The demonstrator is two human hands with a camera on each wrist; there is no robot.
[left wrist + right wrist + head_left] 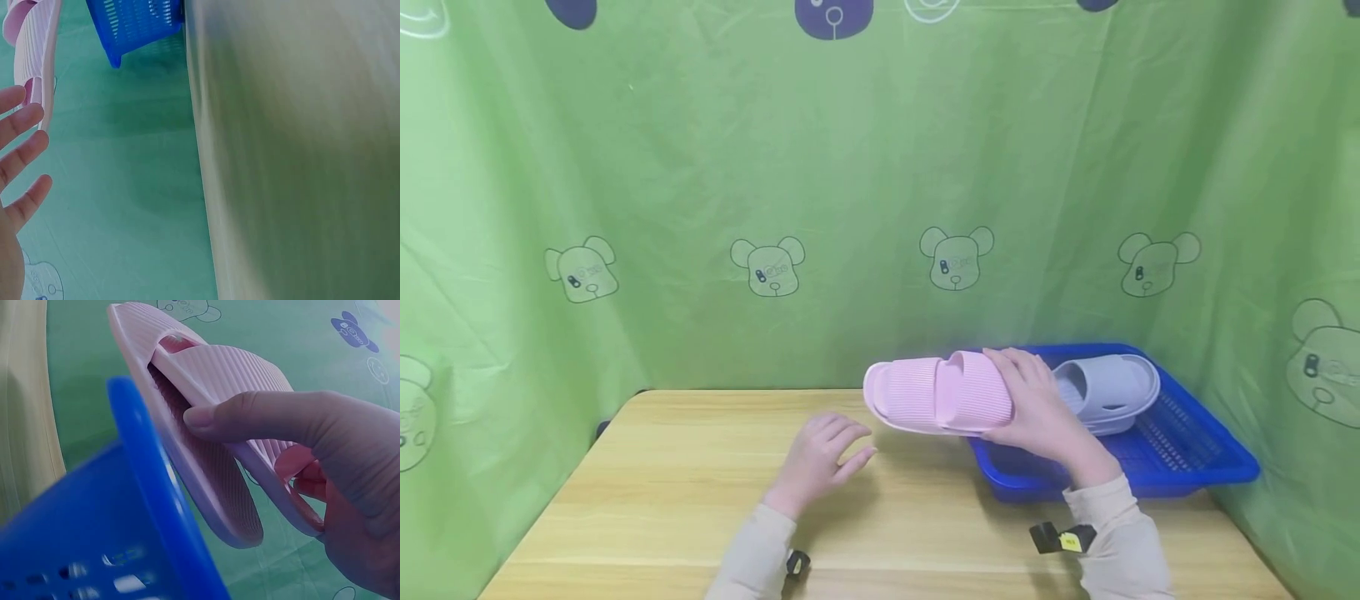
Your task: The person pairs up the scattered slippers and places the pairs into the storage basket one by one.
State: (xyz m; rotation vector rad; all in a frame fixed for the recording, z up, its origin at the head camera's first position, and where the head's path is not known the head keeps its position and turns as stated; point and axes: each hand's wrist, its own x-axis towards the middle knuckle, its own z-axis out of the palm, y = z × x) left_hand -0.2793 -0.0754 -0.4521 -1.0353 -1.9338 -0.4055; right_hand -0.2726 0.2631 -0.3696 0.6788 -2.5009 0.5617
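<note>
My right hand (1037, 408) grips a pair of pink ribbed slippers (917, 393) by one end, holding them overlapped above the table near the basket's left side. In the right wrist view, the thumb presses against the pink slippers (219, 462), and the other fingers are partly hidden behind them. My left hand (820, 458) hovers to the left, its fingers spread and loosely bent, with nothing in it. In the left wrist view, its fingertips appear close to the slippers' toe end; contact cannot be told. Grey slippers (1116, 387) lie in the blue basket (1195, 475).
The blue plastic basket has perforated walls and stands at the right of the wooden table (700, 500). A green curtain (850, 167) printed with bear heads hangs behind and at both sides. Black straps (1063, 539) are worn at the wrists.
</note>
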